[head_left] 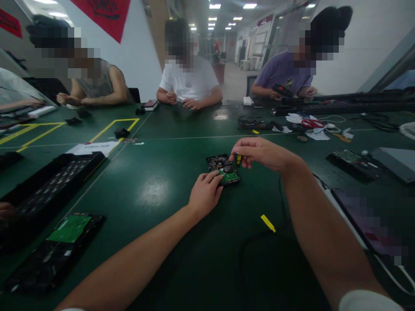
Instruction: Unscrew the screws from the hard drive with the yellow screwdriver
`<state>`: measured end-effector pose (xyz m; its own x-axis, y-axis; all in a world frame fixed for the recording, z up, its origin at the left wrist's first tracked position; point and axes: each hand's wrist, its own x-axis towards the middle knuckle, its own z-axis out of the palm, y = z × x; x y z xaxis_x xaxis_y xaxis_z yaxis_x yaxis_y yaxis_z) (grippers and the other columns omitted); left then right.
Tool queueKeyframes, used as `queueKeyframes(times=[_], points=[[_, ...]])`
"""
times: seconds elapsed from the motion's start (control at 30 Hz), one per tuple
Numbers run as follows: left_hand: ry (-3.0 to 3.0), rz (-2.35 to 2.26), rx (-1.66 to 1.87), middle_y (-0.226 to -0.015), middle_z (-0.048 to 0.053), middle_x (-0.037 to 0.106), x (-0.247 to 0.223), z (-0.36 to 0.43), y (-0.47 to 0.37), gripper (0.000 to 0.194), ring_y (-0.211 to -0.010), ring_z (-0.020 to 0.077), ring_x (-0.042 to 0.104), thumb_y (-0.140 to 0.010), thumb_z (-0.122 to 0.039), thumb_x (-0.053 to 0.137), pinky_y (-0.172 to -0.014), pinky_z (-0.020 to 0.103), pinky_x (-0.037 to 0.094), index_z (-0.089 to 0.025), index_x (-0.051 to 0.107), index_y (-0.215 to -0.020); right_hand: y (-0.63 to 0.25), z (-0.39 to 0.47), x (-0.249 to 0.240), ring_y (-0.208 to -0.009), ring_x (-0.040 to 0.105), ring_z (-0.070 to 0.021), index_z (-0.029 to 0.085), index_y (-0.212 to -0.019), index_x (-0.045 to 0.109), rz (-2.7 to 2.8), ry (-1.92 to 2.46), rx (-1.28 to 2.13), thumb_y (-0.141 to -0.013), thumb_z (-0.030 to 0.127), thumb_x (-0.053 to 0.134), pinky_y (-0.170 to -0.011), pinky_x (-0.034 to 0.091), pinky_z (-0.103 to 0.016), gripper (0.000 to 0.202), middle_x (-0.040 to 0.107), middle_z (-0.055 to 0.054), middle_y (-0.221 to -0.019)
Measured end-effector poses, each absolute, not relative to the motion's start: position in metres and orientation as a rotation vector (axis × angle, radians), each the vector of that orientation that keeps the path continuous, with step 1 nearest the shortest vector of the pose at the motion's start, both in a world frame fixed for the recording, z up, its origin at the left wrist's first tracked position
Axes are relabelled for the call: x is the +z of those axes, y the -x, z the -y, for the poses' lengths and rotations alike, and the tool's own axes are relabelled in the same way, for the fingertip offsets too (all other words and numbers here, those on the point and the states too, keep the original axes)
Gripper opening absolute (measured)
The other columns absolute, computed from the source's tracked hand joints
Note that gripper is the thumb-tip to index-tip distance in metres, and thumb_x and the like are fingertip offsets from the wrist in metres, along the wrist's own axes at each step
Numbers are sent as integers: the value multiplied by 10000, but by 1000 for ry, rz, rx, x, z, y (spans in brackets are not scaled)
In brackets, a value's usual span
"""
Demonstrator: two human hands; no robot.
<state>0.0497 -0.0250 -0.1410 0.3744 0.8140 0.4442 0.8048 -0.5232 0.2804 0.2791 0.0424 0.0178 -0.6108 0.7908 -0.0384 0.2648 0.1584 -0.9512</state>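
Observation:
A hard drive with a green circuit board (231,176) lies flat on the green table (175,268), near the middle of the view. My left hand (205,193) rests on its near left side, fingers apart over the board's edge. Just beyond the drive's right side, my right hand (256,152) is raised with its fingers curled in. A small yellow and black piece (239,159) shows at those fingers; what it belongs to cannot be made out.
A long black tray (58,181) and a larger drive unit (55,246) lie left. Right are a yellow tag (268,223) on a black cable, a phone (369,220) and a board unit (353,163). Several people sit across the table.

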Motion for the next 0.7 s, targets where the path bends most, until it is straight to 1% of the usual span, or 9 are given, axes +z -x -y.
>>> queueKeyframes(times=[0.07, 0.13, 0.23, 0.33, 0.37, 0.47, 0.53, 0.63, 0.7], points=[[-2593, -1523, 852, -1474, 105, 624, -141, 25, -50, 386, -1289, 315, 574, -1008, -269, 602, -1081, 498, 535, -190, 632, -1385, -280, -43, 17, -671, 649, -135, 190, -1046, 740, 1928, 990, 1505, -958, 378, 701, -553, 524, -237, 211, 773, -84, -1025], [-2596, -1515, 858, -1476, 109, 623, -141, 26, -50, 384, -1285, 316, 577, -1011, -266, 602, -1079, 505, 536, -189, 632, -1386, -280, -44, 16, -657, 657, -134, 192, -1094, 760, 1937, 995, 1515, -973, 366, 676, -530, 521, -228, 228, 773, -81, -1015], [-2602, -1507, 867, -1466, 105, 633, -141, 26, -51, 381, -1279, 317, 582, -1016, -272, 602, -1083, 515, 535, -198, 633, -1389, -279, -45, 15, -638, 660, -127, 176, -1018, 774, 1943, 974, 1564, -983, 347, 652, -518, 525, -212, 213, 754, -68, -931], [-2614, -1508, 880, -1454, 107, 642, -142, 25, -51, 367, -1260, 308, 592, -1028, -271, 590, -1101, 511, 528, -185, 641, -1381, -277, -45, 14, -638, 674, -134, 179, -977, 733, 1915, 942, 1664, -975, 344, 675, -553, 558, -217, 175, 731, -47, -863], [-2621, -1505, 882, -1447, 109, 646, -142, 25, -51, 365, -1254, 308, 596, -1028, -268, 589, -1099, 513, 530, -186, 643, -1380, -278, -46, 13, -638, 678, -136, 179, -969, 717, 1898, 928, 1697, -970, 350, 686, -563, 569, -226, 174, 732, -49, -875], [-2630, -1504, 892, -1439, 113, 652, -143, 24, -51, 367, -1241, 312, 604, -1026, -273, 592, -1082, 525, 544, -201, 644, -1383, -282, -48, 13, -674, 695, -143, 178, -981, 688, 1885, 885, 1761, -979, 350, 680, -601, 589, -251, 172, 745, -73, -1006], [-2633, -1505, 891, -1438, 115, 654, -143, 24, -53, 373, -1230, 311, 611, -1025, -279, 596, -1071, 528, 552, -212, 644, -1388, -287, -50, 13, -673, 676, -128, 176, -1022, 699, 1936, 871, 1713, -996, 338, 654, -570, 552, -227, 170, 745, -70, -1042], [-2650, -1490, 874, -1437, 116, 654, -142, 23, -57, 378, -1236, 311, 613, -1029, -282, 592, -1072, 528, 553, -220, 638, -1398, -294, -52, 13, -631, 592, -93, 173, -1097, 745, 2055, 875, 1536, -1014, 361, 638, -508, 449, -179, 232, 742, -41, -972], [-2661, -1483, 856, -1440, 118, 651, -141, 22, -60, 374, -1254, 311, 608, -1032, -274, 586, -1083, 525, 547, -216, 635, -1399, -297, -53, 12, -639, 562, -91, 167, -1091, 768, 2088, 878, 1446, -1020, 386, 632, -519, 432, -175, 268, 739, -37, -939]])
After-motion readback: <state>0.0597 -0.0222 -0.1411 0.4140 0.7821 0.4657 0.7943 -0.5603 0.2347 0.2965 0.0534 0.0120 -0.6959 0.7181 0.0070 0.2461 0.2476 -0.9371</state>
